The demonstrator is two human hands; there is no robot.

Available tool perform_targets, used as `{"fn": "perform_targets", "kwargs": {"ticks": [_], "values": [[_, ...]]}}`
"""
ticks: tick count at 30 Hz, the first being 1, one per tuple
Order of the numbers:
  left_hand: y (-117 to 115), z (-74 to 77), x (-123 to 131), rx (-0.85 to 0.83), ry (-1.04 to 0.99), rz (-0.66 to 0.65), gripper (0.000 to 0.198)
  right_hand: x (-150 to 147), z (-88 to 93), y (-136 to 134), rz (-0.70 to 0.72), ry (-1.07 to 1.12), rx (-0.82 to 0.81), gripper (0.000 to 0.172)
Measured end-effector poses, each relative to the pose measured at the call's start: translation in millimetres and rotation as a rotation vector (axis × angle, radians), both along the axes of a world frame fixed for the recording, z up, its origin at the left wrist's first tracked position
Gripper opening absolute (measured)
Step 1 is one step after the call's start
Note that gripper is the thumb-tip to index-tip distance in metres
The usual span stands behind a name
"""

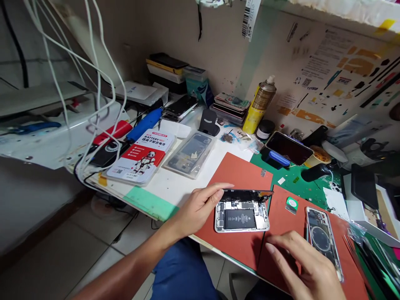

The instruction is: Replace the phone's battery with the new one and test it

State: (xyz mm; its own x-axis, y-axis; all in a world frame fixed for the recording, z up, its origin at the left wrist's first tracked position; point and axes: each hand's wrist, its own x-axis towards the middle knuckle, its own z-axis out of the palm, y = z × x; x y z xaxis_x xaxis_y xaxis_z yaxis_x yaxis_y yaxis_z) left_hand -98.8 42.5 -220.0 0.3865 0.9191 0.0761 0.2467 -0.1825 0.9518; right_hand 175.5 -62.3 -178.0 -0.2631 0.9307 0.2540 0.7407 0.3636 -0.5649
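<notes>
An opened phone lies on a red mat, its battery and inner parts showing. Its screen panel stands lifted along the far edge. My left hand rests at the phone's left end, index finger stretched along the raised screen's edge and thumb by the frame, steadying it. My right hand hovers over a second red mat just right of the phone, fingers loosely spread with nothing in them. A clear phone back cover lies beside that hand.
A boxed battery, a bagged phone case, blue and red tools, a spray can and a dark phone on a green mat crowd the bench. White cables hang at left. The table edge runs near my lap.
</notes>
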Motion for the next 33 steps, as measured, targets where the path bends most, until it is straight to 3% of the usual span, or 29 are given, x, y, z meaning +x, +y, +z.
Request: {"fn": "perform_targets", "kwargs": {"ticks": [4, 10, 16, 25, 33], "values": [[-2, 0.8, 0, -0.014, 0.014, -0.010, 0.039, -30, -8.1, 33, 0.065, 0.087, -0.074, 0.020], [-4, 2.8, -2, -0.019, 0.041, -0.020, 0.039, -42, -30.4, 52, -0.005, 0.051, -0.074, 0.022], [-3, 1.9, -3, -0.031, 0.052, -0.018, 0.040, -41, -22.0, 56, -0.079, 0.023, -0.116, 0.024], [-3, -1.5, -5, -0.001, 0.087, 0.008, 0.039, 25, 9.0, 34, -0.431, -0.066, -0.209, 0.039], [2, -9.1, -4, 0.046, 0.136, 0.080, 0.041, 96, 13.5, -7, -0.657, -0.250, -0.216, 0.050]]}}
